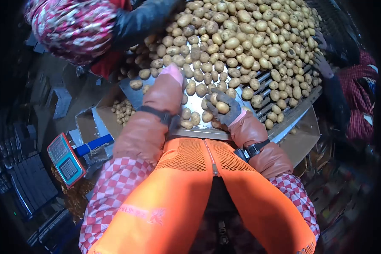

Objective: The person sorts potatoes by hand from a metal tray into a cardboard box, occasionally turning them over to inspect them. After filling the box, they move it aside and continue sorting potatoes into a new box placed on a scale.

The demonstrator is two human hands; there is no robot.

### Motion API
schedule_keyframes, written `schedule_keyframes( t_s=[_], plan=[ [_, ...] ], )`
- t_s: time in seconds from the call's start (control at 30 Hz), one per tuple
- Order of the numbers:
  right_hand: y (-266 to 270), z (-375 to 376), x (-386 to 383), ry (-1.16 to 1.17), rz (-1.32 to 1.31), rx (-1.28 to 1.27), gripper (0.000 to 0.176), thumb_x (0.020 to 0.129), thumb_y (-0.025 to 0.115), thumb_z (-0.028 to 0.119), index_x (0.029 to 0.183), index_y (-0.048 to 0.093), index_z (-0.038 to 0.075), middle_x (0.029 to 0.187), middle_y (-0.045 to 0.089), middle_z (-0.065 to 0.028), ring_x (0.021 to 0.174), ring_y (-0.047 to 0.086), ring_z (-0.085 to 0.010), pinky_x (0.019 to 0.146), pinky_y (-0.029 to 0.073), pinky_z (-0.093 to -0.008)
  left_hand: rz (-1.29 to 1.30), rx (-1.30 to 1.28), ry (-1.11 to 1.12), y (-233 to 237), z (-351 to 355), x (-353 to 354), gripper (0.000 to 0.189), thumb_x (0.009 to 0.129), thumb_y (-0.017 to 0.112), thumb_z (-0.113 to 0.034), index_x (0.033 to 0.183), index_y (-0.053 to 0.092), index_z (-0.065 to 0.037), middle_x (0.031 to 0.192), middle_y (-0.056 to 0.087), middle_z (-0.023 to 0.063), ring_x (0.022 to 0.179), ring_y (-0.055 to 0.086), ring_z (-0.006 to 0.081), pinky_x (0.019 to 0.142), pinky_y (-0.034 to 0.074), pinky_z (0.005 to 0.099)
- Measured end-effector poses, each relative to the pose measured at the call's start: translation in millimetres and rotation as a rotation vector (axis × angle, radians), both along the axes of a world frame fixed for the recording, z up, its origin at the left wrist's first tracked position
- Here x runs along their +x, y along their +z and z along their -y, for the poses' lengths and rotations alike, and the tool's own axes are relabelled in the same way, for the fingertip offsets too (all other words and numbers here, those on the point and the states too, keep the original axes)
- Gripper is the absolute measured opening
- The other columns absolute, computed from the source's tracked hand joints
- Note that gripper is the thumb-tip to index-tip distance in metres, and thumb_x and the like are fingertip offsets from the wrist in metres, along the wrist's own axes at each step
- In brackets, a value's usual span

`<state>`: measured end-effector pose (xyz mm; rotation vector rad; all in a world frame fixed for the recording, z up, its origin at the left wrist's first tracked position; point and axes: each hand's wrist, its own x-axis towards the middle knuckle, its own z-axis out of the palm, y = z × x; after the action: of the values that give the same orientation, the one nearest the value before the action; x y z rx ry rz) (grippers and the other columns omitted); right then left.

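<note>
A big heap of potatoes (258,38) covers a metal sorting table (203,134), thinning out towards the edge nearest me. My right hand (228,109), in a dark grey glove, is curled palm up around a couple of potatoes (221,107) just above the tabletop. My left hand (173,73) reaches forward among the loose potatoes on the left; pink shows at its wrist, and its fingers are hidden behind the sleeve. Several single potatoes (195,118) lie on the bare metal between my two arms.
At the upper left, a co-worker in a patterned head covering (74,27) reaches a dark sleeve (146,23) over the heap. Another person (360,101) stands at the right. A cardboard box (108,120) with potatoes and a digital scale display (66,160) are at the left.
</note>
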<state>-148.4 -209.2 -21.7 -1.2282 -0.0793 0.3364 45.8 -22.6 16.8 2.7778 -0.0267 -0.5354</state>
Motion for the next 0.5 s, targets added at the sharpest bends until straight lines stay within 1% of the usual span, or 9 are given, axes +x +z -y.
schedule_keyframes(
  t_s=[0.03,0.07,0.13,0.27,0.3,0.33,0.4,0.43,0.5],
  plan=[
    [21.0,-2.3,-5.1,-0.179,0.381,-0.738,0.046,0.1,0.054,0.013,0.146,0.044,0.012,0.134,0.054,-0.0046,0.113,0.056,-0.0158,0.09,0.049,-0.0337,-0.003,-0.005,-0.012,-19.3,0.7,13.0,0.04,0.085,0.067,-0.028,0.118,0.065,-0.005,0.112,0.068,0.0235,0.109,0.064,0.0395,0.095,0.05,0.0454],
    [23.0,4.2,-8.8,-0.186,0.375,-0.745,0.046,0.1,0.054,0.013,0.146,0.044,0.012,0.134,0.054,-0.0046,0.113,0.056,-0.0158,0.09,0.049,-0.0337,-0.072,0.08,-0.018,-35.8,-0.4,24.9,0.049,0.083,0.071,-0.033,0.124,0.062,-0.006,0.118,0.067,0.0219,0.111,0.064,0.0372,0.097,0.05,0.0435],
    [25.0,14.8,-16.1,-0.283,-0.533,0.47,0.045,0.098,0.057,0.014,0.142,0.047,0.01,0.134,0.056,-0.018,0.121,0.058,-0.0271,0.094,0.053,-0.0336,-0.14,0.173,-0.027,-32.8,-5.3,24.8,0.059,0.081,0.074,-0.037,0.129,0.059,-0.007,0.124,0.065,0.0202,0.113,0.064,0.0348,0.099,0.049,0.0417],
    [63.5,17.4,-1.8,-0.424,-0.706,0.885,0.054,0.102,0.047,0.035,0.148,0.035,0.011,0.15,0.039,-0.0192,0.132,0.046,-0.0342,0.082,0.056,-0.0355,-0.162,-0.19,0.175,29.4,12.6,-19.5,0.061,0.082,0.073,-0.044,0.131,0.058,-0.011,0.124,0.065,0.0199,0.114,0.064,0.033,0.098,0.05,0.0401],
    [66.4,17.5,-1.6,-0.463,-0.77,1.021,0.057,0.103,0.044,0.042,0.151,0.031,0.012,0.155,0.034,-0.0196,0.136,0.041,-0.0366,0.078,0.057,-0.0362,-0.285,-0.44,0.058,10.0,10.8,-27.7,0.065,0.08,0.08,-0.041,0.127,0.06,-0.002,0.109,0.071,0.0166,0.098,0.068,0.0241,0.092,0.052,0.0349],
    [52.7,20.7,-4.1,-0.467,-0.768,1.028,0.057,0.103,0.044,0.042,0.151,0.031,0.012,0.155,0.034,-0.0196,0.136,0.041,-0.0366,0.078,0.057,-0.0362,-0.194,-0.46,-0.267,-23.0,10.2,-37.9,0.056,0.085,0.076,-0.039,0.128,0.061,-0.006,0.105,0.072,0.0164,0.095,0.068,0.023,0.089,0.053,0.0357],
    [15.8,31.3,-10.4,-0.244,-0.62,1.402,0.067,0.098,0.045,0.056,0.148,0.036,0.012,0.155,0.034,-0.017,0.137,0.039,-0.04,0.066,0.056,-0.0347,-0.226,-0.4,-0.303,47.0,45.0,-45.1,0.049,0.089,0.071,-0.04,0.128,0.062,-0.011,0.105,0.072,0.0171,0.097,0.068,0.0246,0.089,0.052,0.0358],
    [34.8,42.1,1.9,0.203,-0.376,1.291,0.047,0.095,0.049,0.038,0.14,0.048,0.025,0.144,0.049,-0.0015,0.135,0.041,-0.0299,0.115,0.027,-0.0501,-0.125,-0.358,-0.296,42.9,58.4,-36.4,0.045,0.091,0.066,-0.04,0.128,0.063,-0.013,0.112,0.07,0.0186,0.103,0.068,0.031,0.091,0.052,0.0388],
    [21.6,43.3,-14.0,-0.053,-0.379,1.265,0.05,0.094,0.048,0.043,0.141,0.048,0.025,0.144,0.049,-0.0029,0.135,0.04,-0.0316,0.109,0.031,-0.0508,-0.022,-0.152,-0.372,35.9,84.2,-22.6,0.039,0.094,0.056,-0.036,0.123,0.062,-0.01,0.114,0.068,0.0215,0.109,0.063,0.0389,0.094,0.05,0.046]
  ],
)
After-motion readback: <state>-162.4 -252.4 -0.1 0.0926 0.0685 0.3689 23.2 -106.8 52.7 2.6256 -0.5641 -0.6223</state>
